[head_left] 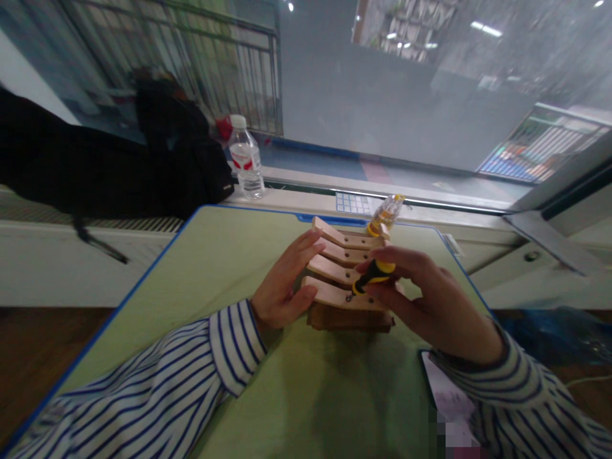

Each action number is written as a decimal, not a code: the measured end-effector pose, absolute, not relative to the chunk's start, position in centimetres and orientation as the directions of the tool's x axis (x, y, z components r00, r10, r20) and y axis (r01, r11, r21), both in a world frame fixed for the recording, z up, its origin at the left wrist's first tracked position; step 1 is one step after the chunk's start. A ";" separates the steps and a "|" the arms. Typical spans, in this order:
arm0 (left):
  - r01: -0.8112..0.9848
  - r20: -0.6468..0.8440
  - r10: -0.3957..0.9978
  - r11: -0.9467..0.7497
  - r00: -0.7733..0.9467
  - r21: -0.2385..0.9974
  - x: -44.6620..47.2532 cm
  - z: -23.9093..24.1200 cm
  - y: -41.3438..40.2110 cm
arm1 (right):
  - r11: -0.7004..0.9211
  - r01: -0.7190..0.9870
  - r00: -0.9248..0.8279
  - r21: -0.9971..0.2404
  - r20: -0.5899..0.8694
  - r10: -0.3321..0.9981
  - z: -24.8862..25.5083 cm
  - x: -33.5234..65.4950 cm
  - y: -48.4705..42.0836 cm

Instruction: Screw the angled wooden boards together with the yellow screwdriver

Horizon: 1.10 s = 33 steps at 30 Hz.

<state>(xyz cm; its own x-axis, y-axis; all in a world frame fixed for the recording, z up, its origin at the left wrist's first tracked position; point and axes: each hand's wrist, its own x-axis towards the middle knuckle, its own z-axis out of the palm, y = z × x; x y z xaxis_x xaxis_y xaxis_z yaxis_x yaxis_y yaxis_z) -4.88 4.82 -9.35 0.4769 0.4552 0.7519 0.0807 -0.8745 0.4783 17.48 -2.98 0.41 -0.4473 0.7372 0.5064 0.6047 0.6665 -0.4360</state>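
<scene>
A slatted wooden piece (327,292), with several pale angled slats and dark holes, stands on the table above a brown wooden base (351,319). My left hand (287,280) braces its left end, thumb at the front slat and fingertips on the slats farther back. In my right hand (421,287), thumb and fingers pinch a small black-and-yellow screwdriver (370,275). The driver tilts down to the left, its tip at a hole in the front slat; whether a screw sits there is hard to make out. The right end of the piece is partly hidden by my right hand.
The pale green table (229,255) has a blue edge. A clear bottle with yellow parts (385,213) lies behind the piece. On the sill are a water bottle (246,159) and a black bag (191,166). A phone (444,389) lies near my right sleeve.
</scene>
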 end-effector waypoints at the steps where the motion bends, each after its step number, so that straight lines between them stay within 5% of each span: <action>1: 0.083 0.751 0.459 -0.873 0.475 0.481 -4.9 -9.4 4.8 | 0.671 0.597 -0.447 -0.439 0.512 0.733 0.3 17.5 -2.9; 33: 0.090 0.748 0.453 -0.877 0.485 0.473 -5.0 -9.5 4.9 | 0.661 0.648 -0.444 -0.380 0.517 0.732 0.6 17.4 -3.1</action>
<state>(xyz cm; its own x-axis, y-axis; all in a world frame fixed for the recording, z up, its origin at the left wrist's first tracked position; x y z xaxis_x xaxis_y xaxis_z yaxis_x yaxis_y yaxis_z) -5.01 4.85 -9.52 0.4847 0.4532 0.7481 0.0902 -0.8766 0.4726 17.43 -3.06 0.64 -0.4435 0.7321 0.5170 0.6477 0.6605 -0.3797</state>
